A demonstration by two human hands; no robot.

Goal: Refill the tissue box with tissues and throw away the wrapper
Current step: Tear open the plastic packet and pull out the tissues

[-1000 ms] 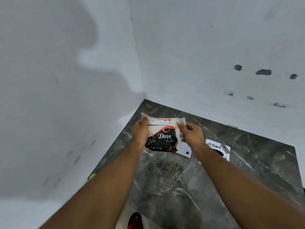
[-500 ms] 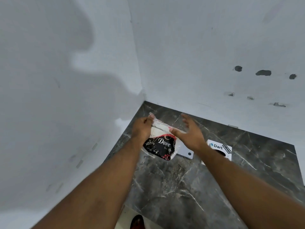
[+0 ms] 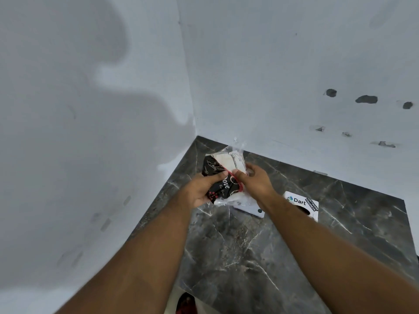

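A tissue pack (image 3: 223, 167) in a clear plastic wrapper with a black, red and white "Dove" print is held above the dark marble counter (image 3: 244, 250), near the wall corner. My left hand (image 3: 200, 190) grips its lower left side, thumb across the black print. My right hand (image 3: 254, 183) pinches the pack at its right side, by the red stripe. The pack stands turned on end, its loose plastic tip pointing up at the wall. A white tissue box (image 3: 301, 205) printed "Dart" lies flat on the counter just right of my right wrist, partly hidden by my forearm.
White walls meet in a corner right behind the pack. The right wall has several dark chipped spots (image 3: 366, 99). The counter's near edge drops off at the bottom, where a red and dark object (image 3: 186, 303) shows below it.
The pack has been rotated from lying flat with the print facing me to standing on end. My right hand, open half a second ago, has closed on the pack again.
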